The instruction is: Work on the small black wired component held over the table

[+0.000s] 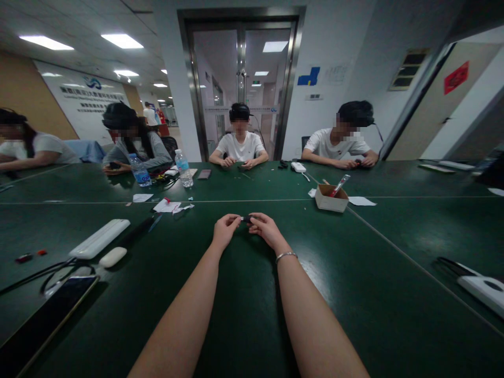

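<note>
See dark-screened phone (49, 317) at lower left on green table (244, 315). Pinch small black object (247, 219) over table, with left hand (226, 231) fingertips at its pale end and right hand (268, 231) fingers at its dark part. Farther off, find red-and-clear item (339, 186) sticking out of open cardboard box (331, 203). Beyond, notice two blue-labelled bottles (184, 168), with print too small to read. Make out lettering on wall sign (84, 100), too blurred to read fully.
</note>
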`<state>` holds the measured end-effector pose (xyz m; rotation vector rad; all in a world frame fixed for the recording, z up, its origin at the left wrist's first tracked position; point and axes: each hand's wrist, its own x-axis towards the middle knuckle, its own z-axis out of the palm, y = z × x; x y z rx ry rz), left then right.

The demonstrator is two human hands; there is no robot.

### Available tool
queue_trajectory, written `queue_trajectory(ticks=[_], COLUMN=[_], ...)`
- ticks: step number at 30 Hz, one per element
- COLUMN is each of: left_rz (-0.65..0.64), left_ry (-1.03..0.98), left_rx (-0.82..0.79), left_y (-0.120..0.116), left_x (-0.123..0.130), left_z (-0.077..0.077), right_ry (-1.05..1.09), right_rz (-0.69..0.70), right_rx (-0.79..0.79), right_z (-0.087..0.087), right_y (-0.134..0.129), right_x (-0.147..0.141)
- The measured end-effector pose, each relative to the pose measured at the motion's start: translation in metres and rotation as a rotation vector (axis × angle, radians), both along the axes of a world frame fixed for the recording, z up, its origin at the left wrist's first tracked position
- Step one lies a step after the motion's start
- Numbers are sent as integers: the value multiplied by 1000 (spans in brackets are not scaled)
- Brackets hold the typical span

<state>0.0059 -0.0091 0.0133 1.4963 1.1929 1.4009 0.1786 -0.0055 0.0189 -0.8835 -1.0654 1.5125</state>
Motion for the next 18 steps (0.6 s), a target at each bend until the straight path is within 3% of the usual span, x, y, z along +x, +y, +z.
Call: queue_trajectory(ticks=[6, 18], left_rz=[-21, -9], left_ry=[14, 72], left_rx=[1, -81], left_y=[4, 1], left_x=[0, 0], left_z=[-6, -2], right_ry=[8, -5], right_rz=[21, 28], right_rx=[5, 28], right_z=[-2, -6], right_y=[1, 4], right_x=[1, 1])
